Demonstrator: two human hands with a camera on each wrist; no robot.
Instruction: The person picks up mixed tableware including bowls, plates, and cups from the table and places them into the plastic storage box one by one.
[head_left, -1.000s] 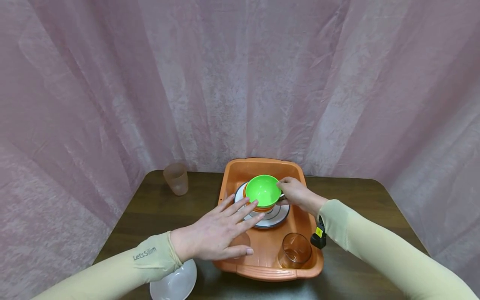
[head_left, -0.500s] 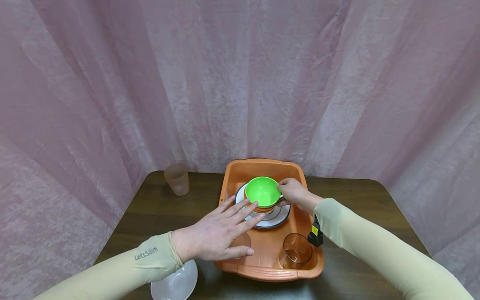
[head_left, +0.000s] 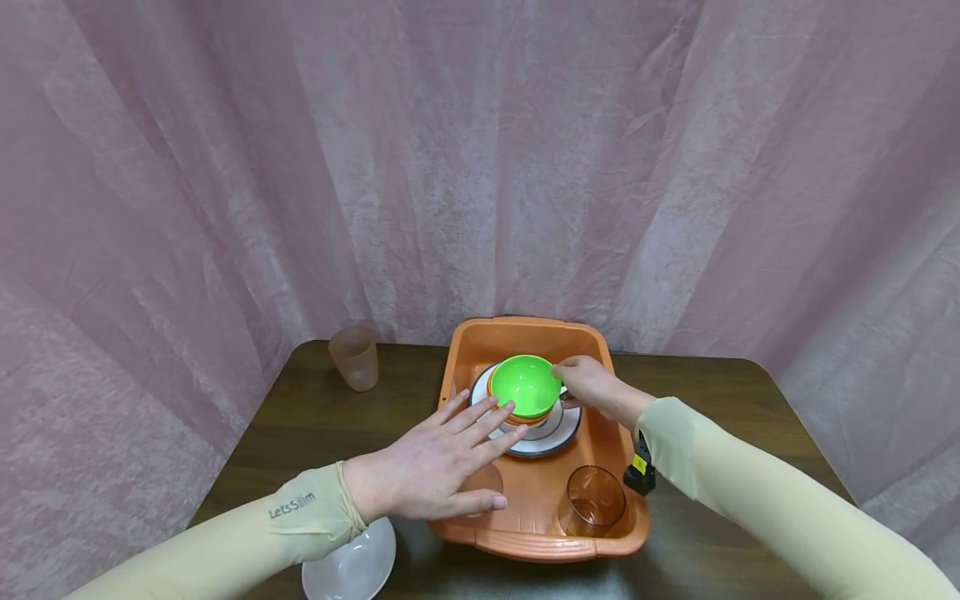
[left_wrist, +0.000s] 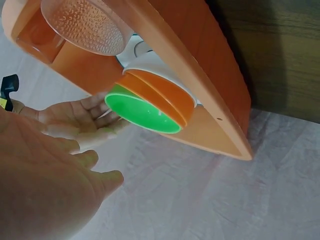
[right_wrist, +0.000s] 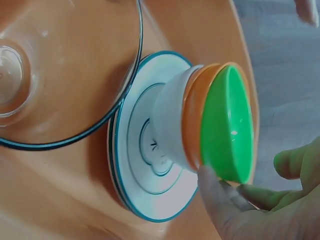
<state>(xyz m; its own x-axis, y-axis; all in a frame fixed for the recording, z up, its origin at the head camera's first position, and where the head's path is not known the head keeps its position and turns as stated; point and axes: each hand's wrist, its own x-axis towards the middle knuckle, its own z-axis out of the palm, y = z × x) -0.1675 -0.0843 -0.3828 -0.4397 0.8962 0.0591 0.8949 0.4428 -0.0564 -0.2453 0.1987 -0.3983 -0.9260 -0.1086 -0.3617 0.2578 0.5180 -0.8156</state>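
Note:
A green bowl (head_left: 527,385) tops a nested stack, set into orange bowls (right_wrist: 192,112) above a white bowl (right_wrist: 167,120). Under the stack are white plates (head_left: 553,435) with dark blue-green rims, inside an orange basin (head_left: 536,521). My right hand (head_left: 596,387) is at the right side of the stack. In the right wrist view its fingers touch the bowls' side below the green rim, while the thumb stands apart from it. My left hand (head_left: 438,458) is held over the basin's left side with fingers spread, holding nothing; its fingertips overlap the stack's near-left edge in the head view.
A clear drinking glass (head_left: 592,502) stands in the basin's near right corner. A textured clear vessel (left_wrist: 86,25) sits partly under my left hand. On the wooden table, a frosted tumbler (head_left: 356,358) is back left and a white bowl (head_left: 352,567) front left. Pink curtain (head_left: 480,167) hangs behind.
The green bowl has sunk slightly onto the stack with my right hand at its rim. My left hand has barely moved.

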